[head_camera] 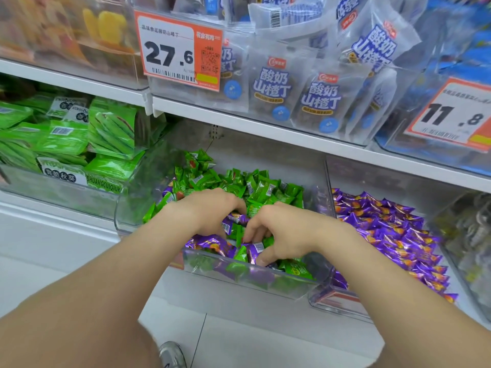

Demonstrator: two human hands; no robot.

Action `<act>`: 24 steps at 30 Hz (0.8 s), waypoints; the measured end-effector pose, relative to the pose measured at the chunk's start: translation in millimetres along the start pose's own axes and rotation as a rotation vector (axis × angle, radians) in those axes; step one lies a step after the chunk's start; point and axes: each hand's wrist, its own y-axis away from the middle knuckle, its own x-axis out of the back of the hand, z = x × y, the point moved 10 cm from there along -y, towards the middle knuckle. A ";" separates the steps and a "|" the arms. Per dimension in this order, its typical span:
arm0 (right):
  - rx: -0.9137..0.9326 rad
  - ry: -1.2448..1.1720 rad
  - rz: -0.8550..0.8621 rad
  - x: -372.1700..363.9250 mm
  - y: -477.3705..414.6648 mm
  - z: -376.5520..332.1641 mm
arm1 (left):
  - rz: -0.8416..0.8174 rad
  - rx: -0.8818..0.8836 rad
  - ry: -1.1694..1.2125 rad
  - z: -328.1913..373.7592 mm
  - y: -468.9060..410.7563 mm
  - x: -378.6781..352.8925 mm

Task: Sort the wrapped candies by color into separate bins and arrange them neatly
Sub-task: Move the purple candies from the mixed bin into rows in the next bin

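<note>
Picking stray purple candies (pixel 212 241) out from among green candies (pixel 263 191) at the front of the middle bin (pixel 292 290) on the lower shelf. Right hand (pixel 281 235) apparently pinching one purple piece between thumb and curled fingers (pixel 255 227). Left hand (pixel 212 212) curled down into the pile, grip impossible to tell. Probably mid-sort, several strays left. Next: lift clear, carry rightward over the wall, release into the purple bin (pixel 345 312).

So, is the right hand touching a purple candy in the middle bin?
Touching. The head view shows the right hand pinching a purple candy between thumb and forefinger at the front of the bin.
</note>
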 end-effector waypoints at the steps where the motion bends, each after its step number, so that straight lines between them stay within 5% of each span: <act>1: -0.007 0.013 0.016 1.4 0.6 1.7 | 0.027 0.012 0.023 -1.8 0.1 2.2; 5: -0.011 0.056 0.122 12.7 3.3 6.1 | 0.084 0.025 0.123 -8.7 5.3 9.9; 10: -0.036 -0.197 0.422 47.6 18.3 7.1 | 0.194 0.028 0.194 -11.6 18.6 30.9; 14: -0.088 -0.263 0.340 26.8 3.3 -11.5 | 0.335 0.072 0.273 -23.9 46.7 52.1; 18: -0.200 -0.013 0.369 15.1 -16.3 -19.1 | 0.368 0.168 0.249 -41.0 68.2 46.4; 24: -0.256 -0.072 0.379 5.0 -31.8 -14.2 | 0.205 0.201 0.197 -40.5 69.3 22.4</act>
